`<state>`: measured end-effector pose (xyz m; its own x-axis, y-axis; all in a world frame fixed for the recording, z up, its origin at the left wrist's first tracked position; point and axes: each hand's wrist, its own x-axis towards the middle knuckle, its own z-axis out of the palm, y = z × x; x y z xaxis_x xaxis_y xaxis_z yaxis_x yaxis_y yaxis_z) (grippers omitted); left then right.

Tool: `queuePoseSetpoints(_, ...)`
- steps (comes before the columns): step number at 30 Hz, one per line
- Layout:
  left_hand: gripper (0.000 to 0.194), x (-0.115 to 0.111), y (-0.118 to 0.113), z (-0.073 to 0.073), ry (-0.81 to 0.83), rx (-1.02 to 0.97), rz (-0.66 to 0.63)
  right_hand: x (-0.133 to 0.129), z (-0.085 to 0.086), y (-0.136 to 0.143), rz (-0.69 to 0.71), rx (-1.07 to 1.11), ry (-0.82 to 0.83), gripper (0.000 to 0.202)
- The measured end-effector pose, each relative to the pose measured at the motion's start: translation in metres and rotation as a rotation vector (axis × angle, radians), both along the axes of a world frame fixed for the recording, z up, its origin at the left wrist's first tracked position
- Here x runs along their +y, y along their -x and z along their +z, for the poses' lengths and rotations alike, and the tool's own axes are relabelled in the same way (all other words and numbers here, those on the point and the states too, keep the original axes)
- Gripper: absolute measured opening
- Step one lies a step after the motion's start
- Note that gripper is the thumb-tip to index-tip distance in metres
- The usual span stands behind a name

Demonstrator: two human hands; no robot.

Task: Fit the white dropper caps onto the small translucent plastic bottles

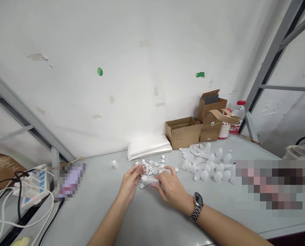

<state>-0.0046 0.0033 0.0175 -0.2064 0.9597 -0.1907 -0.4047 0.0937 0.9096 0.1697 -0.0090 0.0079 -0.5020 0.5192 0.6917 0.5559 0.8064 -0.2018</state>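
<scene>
Translucent plastic tube [149, 180] lies nearly level between the two hands, just over the table, with the right hand's [171, 184] thumb and fingers clamped on its right end. At its other end the left hand's [130, 179] fingertips curl together; whether they pinch the tube or a small white part there, I cannot tell. Its wall looks thin, so a light, even grip should serve best, the right hand steadying while the left does the fine work, both ends kept in line. Working this low seems wise, since anything dropped would land near the heap of small white parts [154, 167] just beyond the fingers. Farther out, more translucent pieces [206, 167] lie spread to the right, within easy reach, before a cardboard box [184, 135].
</scene>
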Motion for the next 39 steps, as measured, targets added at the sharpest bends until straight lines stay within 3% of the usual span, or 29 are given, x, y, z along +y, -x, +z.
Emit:
queuePoseSetpoints(4, 0.034, -0.003, -0.0036, 0.0017, 0.029, -0.123, -0.024, -0.0013, 0.0017, -0.0016, -0.029, 0.135, 0.112, 0.013)
queuePoseSetpoints(11, 0.03, -0.0062, -0.0047, 0.0037, 0.018, -0.171, -0.056, 0.0007, -0.0006, -0.0015, -0.035, 0.141, 0.161, 0.012)
queuePoseSetpoints(24, 0.031, -0.0068, -0.0049, 0.0017, 0.014, -0.136, -0.067, 0.0023, -0.0004, -0.001, -0.045, 0.151, 0.174, 0.01)
queuePoseSetpoints(34, 0.031, -0.0053, -0.0029, 0.0009, 0.001, -0.075, -0.071, 0.0003, 0.0028, -0.0002, -0.069, 0.193, 0.326, 0.014)
queuePoseSetpoints(39, 0.03, -0.0053, -0.0014, 0.0008, -0.017, -0.026, -0.086, 0.0012, 0.0014, -0.0002, -0.08, 0.159, 0.307, 0.014)
